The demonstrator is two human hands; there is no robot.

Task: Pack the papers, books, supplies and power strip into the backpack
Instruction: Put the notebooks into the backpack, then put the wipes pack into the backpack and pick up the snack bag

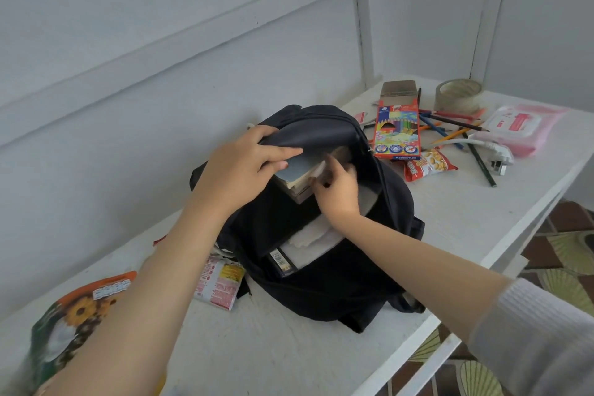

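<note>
A black backpack (pixel 337 283) lies open on the white table (pixel 273 347). My left hand (pixel 244 167) grips the top flap of the backpack and holds it up. My right hand (pixel 337 186) is inside the opening and pinches the edge of a stack of books (pixel 294 175) with a grey-blue cover. Papers (pixel 318 239) and a barcoded item sit lower in the bag. A coloured pencil box (pixel 397 130), loose pencils (pixel 456 127) and a white plug with cable (pixel 495 156) lie to the right of the bag.
A tape roll (pixel 458 95), pink wipes pack (pixel 520 127) and a snack packet (pixel 429 165) lie at the right end. A red-white packet (pixel 218 286) and a sunflower-print bag (pixel 67 325) lie at the left. The table's front edge runs along the right; a patterned floor is below.
</note>
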